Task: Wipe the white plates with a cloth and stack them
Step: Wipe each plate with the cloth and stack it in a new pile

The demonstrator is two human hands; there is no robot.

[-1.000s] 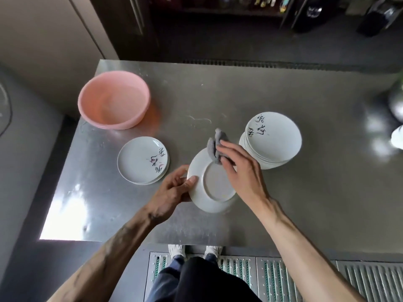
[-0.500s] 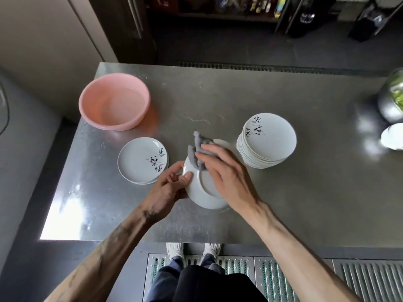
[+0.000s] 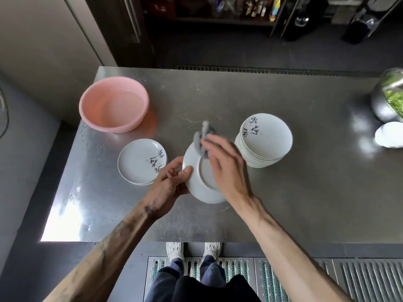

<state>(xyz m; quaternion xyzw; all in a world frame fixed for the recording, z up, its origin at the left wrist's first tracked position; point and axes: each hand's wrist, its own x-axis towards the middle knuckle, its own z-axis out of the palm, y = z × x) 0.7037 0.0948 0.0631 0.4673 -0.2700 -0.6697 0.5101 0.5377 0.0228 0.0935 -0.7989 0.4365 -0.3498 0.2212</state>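
At table (image 3: 283, 203) centre | left hand (image 3: 168, 186) pinches rim of tilted plate (image 3: 197, 182) | right hand (image 3: 226, 171) grips cloth (image 3: 201, 138) against its underside

White plates (image 3: 267, 136), black script; grey cloth (image 3: 201, 140); pink basin (image 3: 113, 104)

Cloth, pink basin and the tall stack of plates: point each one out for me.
cloth (image 3: 198, 142), head view, grey folds sticking up past the fingers
pink basin (image 3: 111, 128), head view, near outer wall
tall stack of plates (image 3: 269, 138), head view, bare middle of the top plate
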